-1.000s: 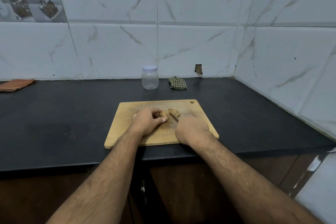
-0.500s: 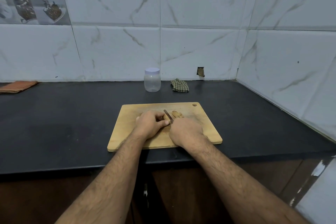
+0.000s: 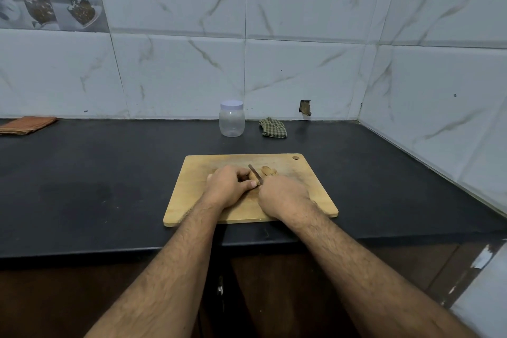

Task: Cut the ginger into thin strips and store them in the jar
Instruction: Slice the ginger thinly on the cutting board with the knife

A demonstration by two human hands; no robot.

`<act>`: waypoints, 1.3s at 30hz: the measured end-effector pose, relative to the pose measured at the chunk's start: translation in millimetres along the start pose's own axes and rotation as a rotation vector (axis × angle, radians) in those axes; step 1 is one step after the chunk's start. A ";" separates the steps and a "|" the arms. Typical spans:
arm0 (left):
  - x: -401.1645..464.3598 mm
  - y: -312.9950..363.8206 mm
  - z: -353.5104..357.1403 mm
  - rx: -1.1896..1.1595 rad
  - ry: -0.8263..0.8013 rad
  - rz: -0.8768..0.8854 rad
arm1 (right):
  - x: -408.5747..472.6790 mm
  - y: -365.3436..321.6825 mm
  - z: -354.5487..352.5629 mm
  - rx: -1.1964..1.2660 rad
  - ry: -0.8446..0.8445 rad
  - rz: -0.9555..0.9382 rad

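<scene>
On the wooden cutting board (image 3: 307, 195) I log: my left hand (image 3: 229, 189), fingers curled down over a ginger piece mostly hidden beneath them; my right hand (image 3: 282, 199), closed round a knife (image 3: 255, 174), blade angled beside the left fingertips; a loose ginger piece (image 3: 268, 171) just right of the blade. Behind, against the wall: lidded clear jar (image 3: 232, 118), checked cloth (image 3: 273, 128).

A cutting board (image 3: 307, 186) lies on the counter (image 3: 109, 186) near its front edge, with both hands (image 3: 230, 186) (image 3: 284, 200) on it, left beside right. A knife (image 3: 255, 174) stands between them, and a piece of ginger (image 3: 268, 171) lies just right of the blade. Behind the board, against the wall, stands a jar (image 3: 231, 119), with a cloth (image 3: 273, 128) to its right and a folded towel (image 3: 26, 125) far left.
</scene>
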State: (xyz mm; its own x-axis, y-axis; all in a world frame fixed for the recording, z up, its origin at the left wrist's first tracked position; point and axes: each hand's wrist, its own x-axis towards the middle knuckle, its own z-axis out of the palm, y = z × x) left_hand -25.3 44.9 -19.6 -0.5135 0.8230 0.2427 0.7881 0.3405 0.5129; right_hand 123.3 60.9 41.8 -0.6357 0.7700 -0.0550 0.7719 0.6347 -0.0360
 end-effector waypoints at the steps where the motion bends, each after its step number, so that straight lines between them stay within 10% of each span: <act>1: 0.0 -0.3 0.2 0.001 0.003 0.000 | 0.5 0.1 0.4 -0.005 0.000 -0.002; 39: -1.5 0.1 0.5 -0.101 0.007 -0.043 | -35.7 15.1 5.3 0.041 -0.102 0.052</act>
State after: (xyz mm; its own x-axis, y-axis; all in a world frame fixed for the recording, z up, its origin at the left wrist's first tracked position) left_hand -24.3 44.0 -20.4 -0.5490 0.8051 0.2244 0.7272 0.3278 0.6032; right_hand 157.7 42.6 37.9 -0.5922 0.7899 -0.1589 0.8049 0.5891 -0.0713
